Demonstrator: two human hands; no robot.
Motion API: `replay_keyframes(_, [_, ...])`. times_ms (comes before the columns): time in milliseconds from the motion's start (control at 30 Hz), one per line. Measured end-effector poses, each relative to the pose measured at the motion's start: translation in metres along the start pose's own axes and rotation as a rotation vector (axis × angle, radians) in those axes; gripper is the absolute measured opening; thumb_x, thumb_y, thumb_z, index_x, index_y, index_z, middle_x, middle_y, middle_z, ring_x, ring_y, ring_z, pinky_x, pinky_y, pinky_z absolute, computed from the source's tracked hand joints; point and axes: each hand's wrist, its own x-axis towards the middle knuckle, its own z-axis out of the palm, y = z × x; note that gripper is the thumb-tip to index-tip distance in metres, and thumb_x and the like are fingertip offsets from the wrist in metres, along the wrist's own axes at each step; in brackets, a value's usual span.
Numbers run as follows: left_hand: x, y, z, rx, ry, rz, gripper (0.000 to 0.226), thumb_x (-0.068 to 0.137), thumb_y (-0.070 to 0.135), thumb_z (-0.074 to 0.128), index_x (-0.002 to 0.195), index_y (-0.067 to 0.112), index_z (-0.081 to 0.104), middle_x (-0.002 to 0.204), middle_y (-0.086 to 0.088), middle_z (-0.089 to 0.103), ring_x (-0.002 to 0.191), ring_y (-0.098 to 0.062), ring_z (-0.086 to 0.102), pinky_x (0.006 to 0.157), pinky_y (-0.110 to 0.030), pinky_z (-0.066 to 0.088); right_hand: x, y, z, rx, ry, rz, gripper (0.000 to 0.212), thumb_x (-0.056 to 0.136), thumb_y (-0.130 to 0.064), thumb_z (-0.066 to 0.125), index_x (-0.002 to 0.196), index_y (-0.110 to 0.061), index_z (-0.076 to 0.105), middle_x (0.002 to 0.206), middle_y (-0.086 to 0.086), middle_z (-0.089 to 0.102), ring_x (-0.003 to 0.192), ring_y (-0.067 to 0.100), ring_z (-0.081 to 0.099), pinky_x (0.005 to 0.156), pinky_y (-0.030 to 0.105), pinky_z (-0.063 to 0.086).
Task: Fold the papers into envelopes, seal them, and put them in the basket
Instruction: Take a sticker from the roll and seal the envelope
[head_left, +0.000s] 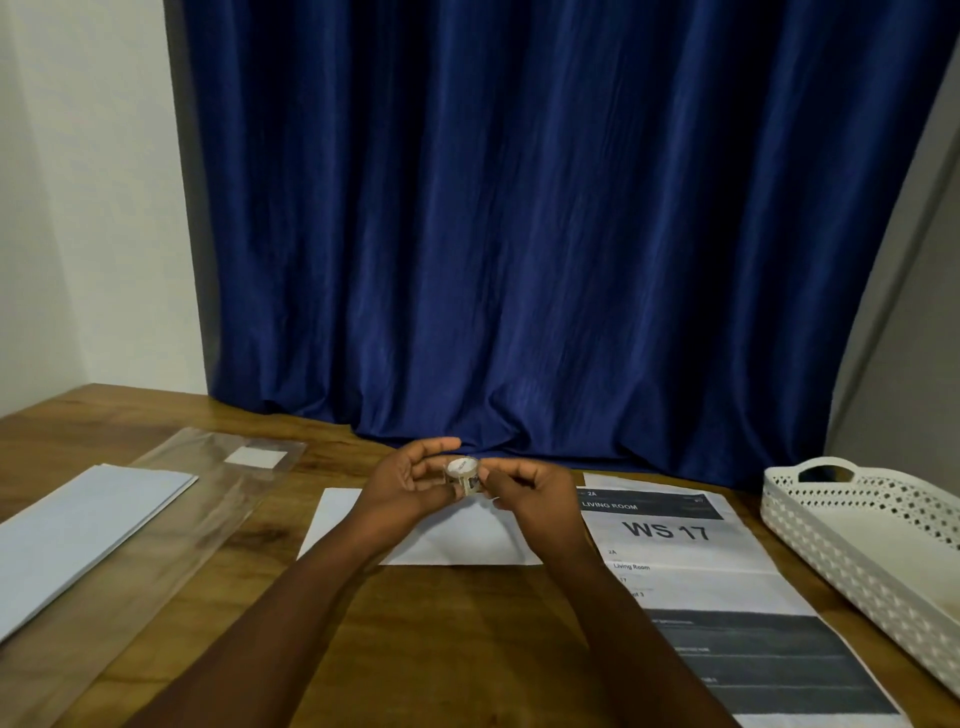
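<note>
A small roll of tape (463, 477) is held above the table between both hands. My left hand (410, 480) grips it from the left with the fingers curled round it. My right hand (524, 488) pinches at its right side. Beneath the hands lies a folded white paper (462, 540), flat on the wooden table. A stack of white papers (88, 525) rests at the left. The white perforated basket (852, 525) stands at the right edge, with nothing visible inside.
A clear plastic sleeve (171, 519) lies between the paper stack and the folded paper. A printed sheet reading "WS 17" (675, 551) lies right of the hands. A dark blue curtain (519, 234) hangs behind the table (441, 639).
</note>
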Motion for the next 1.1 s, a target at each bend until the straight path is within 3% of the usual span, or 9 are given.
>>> replay_keyframes(167, [0.002, -0.001, -0.001, 0.011, 0.0, -0.01, 0.061, 0.079, -0.01, 0.079, 0.132, 0.015, 0.061, 0.122, -0.011, 0.074, 0.111, -0.025, 0.073, 0.096, -0.035, 0.059, 0.0, -0.003, -0.001, 0.017, 0.007, 0.038, 0.009, 0.092, -0.011, 0.07, 0.093, -0.014, 0.078, 0.078, 0.003, 0.078, 0.071, 0.014, 0.071, 0.071, 0.035, 0.058])
replay_keyframes(433, [0.001, 0.005, -0.008, 0.042, 0.102, -0.023, 0.055, 0.081, -0.005, 0.081, 0.125, 0.024, 0.064, 0.118, -0.006, 0.075, 0.106, -0.023, 0.074, 0.09, -0.042, 0.062, -0.004, -0.012, 0.001, 0.042, 0.046, 0.014, 0.008, 0.093, -0.011, 0.068, 0.095, -0.009, 0.076, 0.076, -0.002, 0.077, 0.069, 0.006, 0.071, 0.064, 0.022, 0.059])
replay_keyframes(533, [0.003, 0.006, -0.021, 0.255, 0.194, 0.025, 0.05, 0.083, 0.006, 0.083, 0.125, 0.026, 0.064, 0.116, 0.001, 0.074, 0.099, -0.011, 0.073, 0.09, -0.032, 0.061, -0.003, -0.014, 0.0, 0.098, 0.063, 0.042, 0.01, 0.094, -0.01, 0.066, 0.097, -0.006, 0.075, 0.081, 0.003, 0.078, 0.069, 0.01, 0.072, 0.064, 0.024, 0.06])
replay_keyframes(600, [0.005, 0.005, -0.036, 0.513, 0.367, 0.083, 0.048, 0.083, 0.017, 0.083, 0.127, 0.023, 0.065, 0.114, 0.003, 0.073, 0.096, -0.008, 0.07, 0.09, -0.031, 0.057, -0.003, -0.014, -0.002, 0.169, 0.066, 0.097, 0.01, 0.095, -0.012, 0.065, 0.096, -0.008, 0.075, 0.081, 0.004, 0.078, 0.072, 0.013, 0.072, 0.067, 0.028, 0.06])
replay_keyframes(667, [0.003, 0.002, -0.058, 0.749, 0.572, 0.071, 0.047, 0.085, 0.028, 0.078, 0.13, 0.024, 0.064, 0.119, -0.002, 0.072, 0.106, -0.021, 0.068, 0.094, -0.038, 0.052, -0.002, -0.013, -0.004, 0.225, 0.066, 0.163, 0.011, 0.096, -0.015, 0.065, 0.096, -0.011, 0.075, 0.082, 0.005, 0.078, 0.076, 0.018, 0.073, 0.074, 0.035, 0.062])
replay_keyframes(767, [-0.005, -0.001, -0.093, 0.997, 0.75, -0.114, 0.047, 0.088, 0.041, 0.068, 0.132, 0.029, 0.055, 0.124, -0.006, 0.069, 0.121, -0.035, 0.058, 0.104, -0.052, 0.042, 0.0, -0.01, -0.004, 0.31, 0.08, 0.254, 0.011, 0.095, -0.017, 0.066, 0.1, -0.01, 0.074, 0.083, 0.011, 0.078, 0.08, 0.024, 0.073, 0.081, 0.043, 0.062])
replay_keyframes(933, [-0.015, -0.008, -0.115, 1.108, 0.78, -0.323, 0.042, 0.091, 0.041, 0.063, 0.129, 0.026, 0.053, 0.128, -0.005, 0.066, 0.129, -0.034, 0.052, 0.118, -0.056, 0.023, 0.001, -0.009, -0.003, 0.279, 0.034, 0.281, 0.013, 0.09, -0.015, 0.073, 0.1, -0.009, 0.075, 0.088, 0.015, 0.078, 0.086, 0.028, 0.073, 0.085, 0.044, 0.061])
replay_keyframes(1100, [-0.014, -0.007, -0.113, 1.163, 0.72, -0.365, 0.047, 0.089, 0.041, 0.065, 0.131, 0.029, 0.05, 0.128, -0.005, 0.066, 0.129, -0.032, 0.053, 0.12, -0.057, 0.018, 0.003, -0.003, -0.003, 0.074, -0.047, 0.296, 0.008, 0.092, -0.014, 0.07, 0.099, -0.01, 0.074, 0.088, 0.008, 0.079, 0.091, 0.029, 0.075, 0.087, 0.046, 0.061])
